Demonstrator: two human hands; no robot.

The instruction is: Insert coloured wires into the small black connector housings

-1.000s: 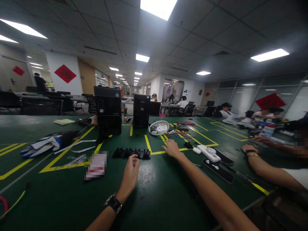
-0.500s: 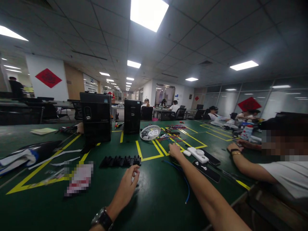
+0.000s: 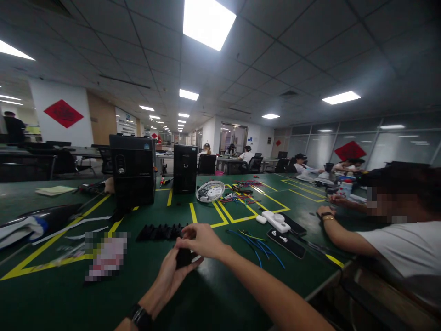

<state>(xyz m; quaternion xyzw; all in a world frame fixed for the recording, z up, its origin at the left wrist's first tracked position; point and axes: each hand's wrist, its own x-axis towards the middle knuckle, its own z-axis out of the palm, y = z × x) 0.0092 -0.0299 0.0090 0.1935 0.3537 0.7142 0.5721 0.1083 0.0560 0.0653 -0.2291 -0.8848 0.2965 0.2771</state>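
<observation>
My left hand is closed around a small black block-like part, whose exact kind I cannot make out. Over its top edge my right hand bends in from the right, thumb and fingers pinched together close to the left fingertips. Whatever sits between those right fingers is hidden. Just behind both hands lies a row of black ridged parts on the green table. Several loose blue wires and a yellow-green wire rest to the right of my right hand.
Two black computer towers stand behind. A white round basket-like frame sits near colored wires. At right are a white power strip, a phone with earbuds, and a co-worker's arm. A pixelated packet lies left.
My right hand has come left from beside the wires to meet my left hand. The black part now shows in my left hand. More blue wires are visible, and the view has shifted slightly.
</observation>
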